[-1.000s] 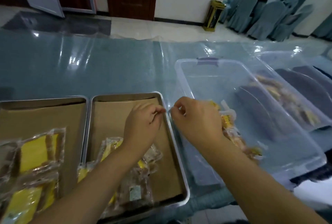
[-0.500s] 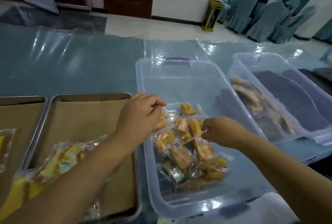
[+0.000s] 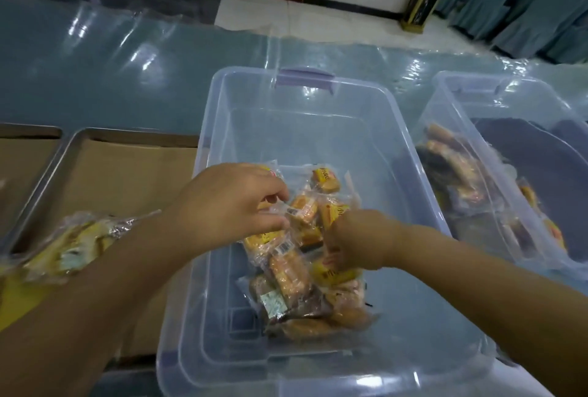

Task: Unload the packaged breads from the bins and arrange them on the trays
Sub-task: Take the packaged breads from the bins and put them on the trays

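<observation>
1. Two hands work inside the bin [image 3: 216, 129] beneath them: my left hand [image 3: 235, 205] pinches one wrapper of the packaged breads [image 3: 286, 272], and my right hand [image 3: 353, 240] curls round another, seemingly to lift both at once.
2. Two bins, the second bin [image 3: 458, 100] beyond my right hand; two trays [image 3: 41, 186] left of my left hand; packaged breads overlap, uncountable.

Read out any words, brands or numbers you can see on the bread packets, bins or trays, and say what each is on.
Nothing reads clearly.
Top bread packet, yellow label: red lettering, too blurred.
Middle bread packet, barcode sticker: digits too small.
Lower bread packet, white label: blurred.
Bin and tray: no print shows.
</observation>
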A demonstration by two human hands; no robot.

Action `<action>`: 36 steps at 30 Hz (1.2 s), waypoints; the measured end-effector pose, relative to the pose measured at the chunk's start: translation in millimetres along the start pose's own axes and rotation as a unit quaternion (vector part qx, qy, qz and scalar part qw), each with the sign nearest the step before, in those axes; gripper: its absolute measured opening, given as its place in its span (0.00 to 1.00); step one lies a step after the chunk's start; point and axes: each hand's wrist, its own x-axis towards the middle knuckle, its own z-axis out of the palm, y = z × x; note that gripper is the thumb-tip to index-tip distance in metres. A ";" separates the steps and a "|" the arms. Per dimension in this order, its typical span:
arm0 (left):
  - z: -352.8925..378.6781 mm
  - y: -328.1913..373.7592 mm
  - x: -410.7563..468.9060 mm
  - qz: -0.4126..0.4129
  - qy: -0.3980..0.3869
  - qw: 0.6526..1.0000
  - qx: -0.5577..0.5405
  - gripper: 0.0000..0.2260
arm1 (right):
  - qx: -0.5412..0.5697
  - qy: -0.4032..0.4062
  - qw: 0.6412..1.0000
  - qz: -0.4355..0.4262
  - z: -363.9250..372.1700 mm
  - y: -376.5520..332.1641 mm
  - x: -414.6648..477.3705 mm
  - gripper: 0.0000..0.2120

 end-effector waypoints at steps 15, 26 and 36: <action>0.0 6.8 -2.3 -0.062 0.069 0.986 0.140 0.08 | 0.570 0.316 0.757 0.034 -22.5 13.3 19.6 0.13; 7.4 1.6 -3.2 -0.089 0.073 0.981 0.157 0.06 | -0.209 -0.048 0.975 -0.058 48.2 -7.0 38.6 0.18; 10.5 -1.2 -3.8 -0.086 0.092 0.981 0.147 0.07 | 0.082 0.073 0.973 0.204 16.7 50.9 66.5 0.19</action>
